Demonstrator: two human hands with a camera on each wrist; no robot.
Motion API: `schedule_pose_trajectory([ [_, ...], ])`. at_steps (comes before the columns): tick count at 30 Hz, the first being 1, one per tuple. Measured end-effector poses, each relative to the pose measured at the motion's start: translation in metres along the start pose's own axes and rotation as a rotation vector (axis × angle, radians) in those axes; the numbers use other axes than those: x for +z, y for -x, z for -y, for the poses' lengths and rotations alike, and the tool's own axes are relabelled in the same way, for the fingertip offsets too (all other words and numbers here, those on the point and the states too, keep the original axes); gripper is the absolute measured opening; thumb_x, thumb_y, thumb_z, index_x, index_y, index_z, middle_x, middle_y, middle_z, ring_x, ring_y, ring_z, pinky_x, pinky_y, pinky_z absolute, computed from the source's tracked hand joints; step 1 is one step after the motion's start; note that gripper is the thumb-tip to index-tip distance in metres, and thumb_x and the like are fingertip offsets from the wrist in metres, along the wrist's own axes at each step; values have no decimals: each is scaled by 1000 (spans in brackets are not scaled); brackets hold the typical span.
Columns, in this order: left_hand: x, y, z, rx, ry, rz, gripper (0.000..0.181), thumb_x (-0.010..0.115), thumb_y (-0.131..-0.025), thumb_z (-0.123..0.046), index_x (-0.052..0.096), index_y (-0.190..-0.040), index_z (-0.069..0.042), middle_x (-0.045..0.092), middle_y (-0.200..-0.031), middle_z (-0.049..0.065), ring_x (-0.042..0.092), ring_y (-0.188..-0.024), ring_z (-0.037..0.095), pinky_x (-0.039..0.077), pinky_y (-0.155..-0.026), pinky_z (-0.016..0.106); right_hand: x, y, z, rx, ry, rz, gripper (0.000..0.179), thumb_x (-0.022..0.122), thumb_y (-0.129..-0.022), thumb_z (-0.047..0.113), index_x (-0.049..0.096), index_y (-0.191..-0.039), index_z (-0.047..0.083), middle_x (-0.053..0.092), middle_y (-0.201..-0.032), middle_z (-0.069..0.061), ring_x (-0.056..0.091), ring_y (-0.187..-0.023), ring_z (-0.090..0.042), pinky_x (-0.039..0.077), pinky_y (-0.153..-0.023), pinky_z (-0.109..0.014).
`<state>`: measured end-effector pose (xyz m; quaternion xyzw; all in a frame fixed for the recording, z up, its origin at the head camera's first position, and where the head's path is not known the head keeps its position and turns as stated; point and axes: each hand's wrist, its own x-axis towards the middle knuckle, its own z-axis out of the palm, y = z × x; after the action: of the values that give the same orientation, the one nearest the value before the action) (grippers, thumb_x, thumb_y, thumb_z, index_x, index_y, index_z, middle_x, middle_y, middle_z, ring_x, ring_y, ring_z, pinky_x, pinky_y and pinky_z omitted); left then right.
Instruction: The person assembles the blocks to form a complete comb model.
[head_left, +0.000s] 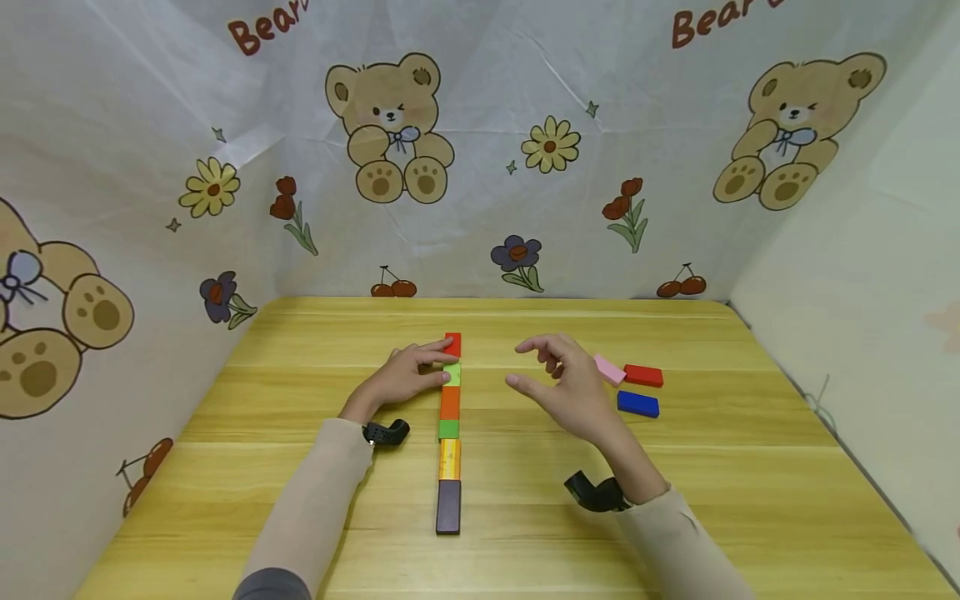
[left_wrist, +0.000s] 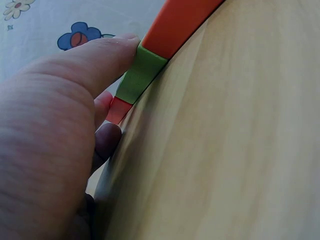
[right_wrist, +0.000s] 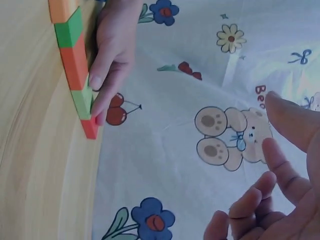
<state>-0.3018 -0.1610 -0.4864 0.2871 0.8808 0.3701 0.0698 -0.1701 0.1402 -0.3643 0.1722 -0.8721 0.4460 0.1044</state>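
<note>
Several coloured blocks lie end to end in a line: a red block (head_left: 454,341) at the far end, then a light green block (head_left: 452,376), an orange block (head_left: 449,403), a small green block (head_left: 448,429), a yellow block (head_left: 450,460) and a dark purple block (head_left: 448,507) nearest me. My left hand (head_left: 408,375) rests against the far end from the left, its thumb touching the light green block and its fingers reaching over the red one. To the right of the line, my right hand (head_left: 573,392) hovers over the table with loosely bent fingers and holds nothing.
Beyond my right hand lie a pink block (head_left: 610,370), another red block (head_left: 643,375) and a blue block (head_left: 638,404). The wooden table (head_left: 337,517) ends at a bear-printed cloth (head_left: 480,208) at the back. A cord (head_left: 823,412) hangs by its right edge.
</note>
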Motion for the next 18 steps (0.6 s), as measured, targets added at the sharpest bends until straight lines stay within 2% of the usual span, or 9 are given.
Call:
schedule_pose_trajectory([
  [5,1,1,-1,14,-3,-5,43,62,-96,-49,63,-137,-34,35,-162,-10,44,-139,24,18,-108,51,-9,-11,-16,-15,-2,-40,34,82,-86,28,67,-115,20,48,-93,-7,48,-87,-29,42,-76,-35],
  [10,2,3,-2,5,-6,-7,42,62,-96,-49,63,-136,-35,34,-163,-11,50,-127,21,20,-106,48,-22,-21,-28,-53,6,-77,36,81,-86,25,67,-119,17,46,-92,-5,45,-87,-24,41,-76,-33],
  [18,0,2,-2,8,-16,-7,42,63,-96,-49,63,-136,-37,34,-163,-12,48,-134,21,21,-105,47,-44,-31,-55,-4,0,-151,37,75,-91,29,66,-124,16,45,-94,-9,41,-88,-21,41,-74,-24],
])
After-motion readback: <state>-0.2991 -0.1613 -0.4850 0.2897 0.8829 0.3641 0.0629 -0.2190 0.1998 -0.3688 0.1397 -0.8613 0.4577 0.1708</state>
